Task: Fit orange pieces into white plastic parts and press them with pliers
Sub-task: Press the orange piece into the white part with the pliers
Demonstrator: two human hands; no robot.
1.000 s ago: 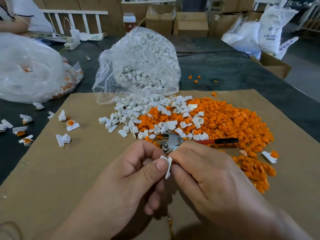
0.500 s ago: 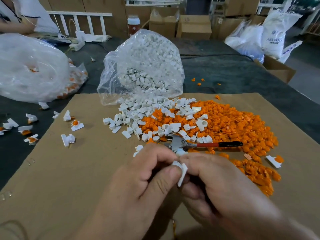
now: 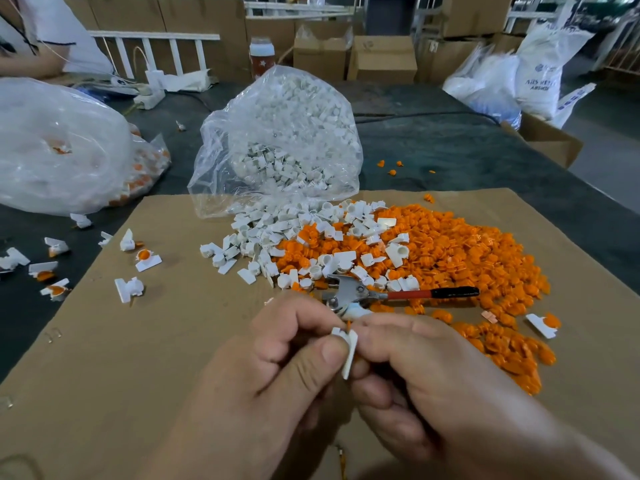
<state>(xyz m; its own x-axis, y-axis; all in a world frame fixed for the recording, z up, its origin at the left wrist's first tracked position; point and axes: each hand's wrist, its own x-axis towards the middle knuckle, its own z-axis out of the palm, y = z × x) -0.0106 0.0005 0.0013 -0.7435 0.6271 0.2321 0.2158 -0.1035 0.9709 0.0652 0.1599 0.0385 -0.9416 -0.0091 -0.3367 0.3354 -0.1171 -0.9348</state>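
Head view shows both hands still meeting over the near half of the cardboard sheet point(image 3: 138, 358), much as they did a second ago. The left hand point(image 3: 287, 368) pinches a white part point(image 3: 348, 351) between thumb and curled fingers, and the right hand point(image 3: 433, 382) grips the same part from the other side with bent fingertips. The grip has hardly changed. A thin sliver of an orange piece point(image 3: 348, 325) now shows at the top edge of the part, between the two sets of fingertips; it was not visible a second ago.

The white part is held edge-on above the cardboard, its flat plate tilted slightly and a small rounded collar facing the left thumb. How far the orange piece sits inside it cannot be told.

The pliers point(image 3: 363, 294) lie where they lay before, just beyond the hands, metal head towards the left and red-and-black handle pointing right, touched by neither hand. They rest at the near edge of the heap of orange pieces point(image 3: 467, 258), which mixes with loose white parts point(image 3: 277, 237) spilling from a clear bag point(image 3: 284, 140). A few fitted pieces point(image 3: 147, 259) sit apart at the left, some on the cardboard, some on the dark counter point(image 3: 450, 157).
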